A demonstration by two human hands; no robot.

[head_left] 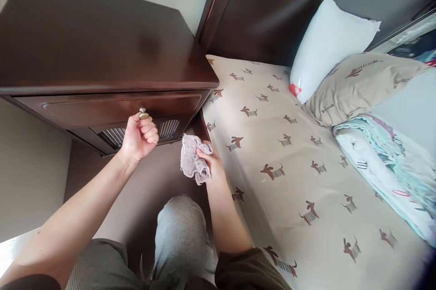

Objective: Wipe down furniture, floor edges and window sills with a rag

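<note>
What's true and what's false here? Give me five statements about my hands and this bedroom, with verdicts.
1. Your right hand holds a cloth. True.
2. Your left hand is flat on the bed. False: its fingers are curled at the knob on the front of the cabinet.
3. The bed sheet is printed with dogs. True.
4. The white pillow is on top of the cabinet. False: it is on the bed.
5. The cloth covers the knob. False: they are apart.

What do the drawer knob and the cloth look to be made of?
The knob looks like metal, probably brass-toned, judging by its yellowish sheen. The cloth seems to be a soft woven fabric, matt mauve-grey, perhaps cotton, given its crinkled surface and frayed edges.
</note>
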